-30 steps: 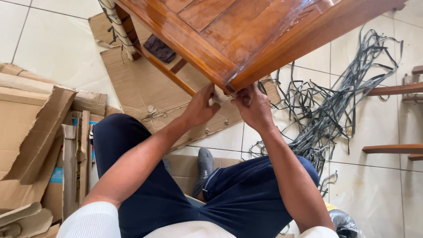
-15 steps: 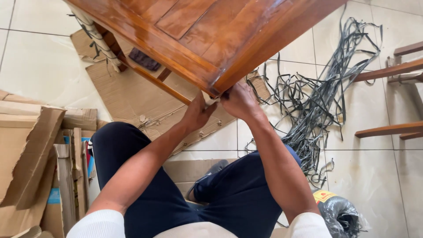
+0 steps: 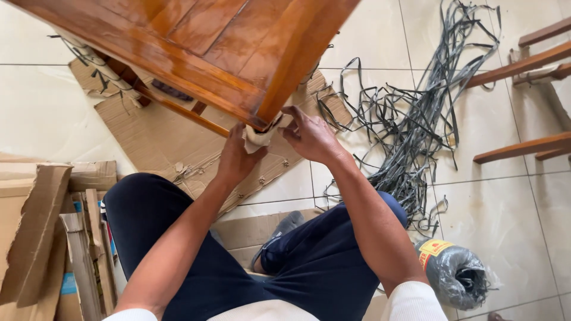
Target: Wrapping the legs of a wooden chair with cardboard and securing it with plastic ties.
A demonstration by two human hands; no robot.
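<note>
Pale floor tiles (image 3: 523, 238) lie under a glossy wooden table (image 3: 196, 41), which has slid left in my view. At its near corner my left hand (image 3: 235, 160) now grips the paper wrapping (image 3: 259, 135); my right hand (image 3: 309, 138) pinches it beside.

- A room with a pale glazed tile floor (image 3: 511, 196), used as a furniture unpacking or packing spot, more like a home or a small shop than a factory.
- Torn cardboard sheets (image 3: 178, 142) lie flat under the hands; more cardboard scraps (image 3: 47, 232) are piled to the left of them.
- A tangle of cut grey plastic straps (image 3: 416, 131) sprawls to the right of the hands.
- Varnished wooden furniture (image 3: 196, 41) stands just above the hands; further wooden rails (image 3: 523, 148) show far right.
</note>
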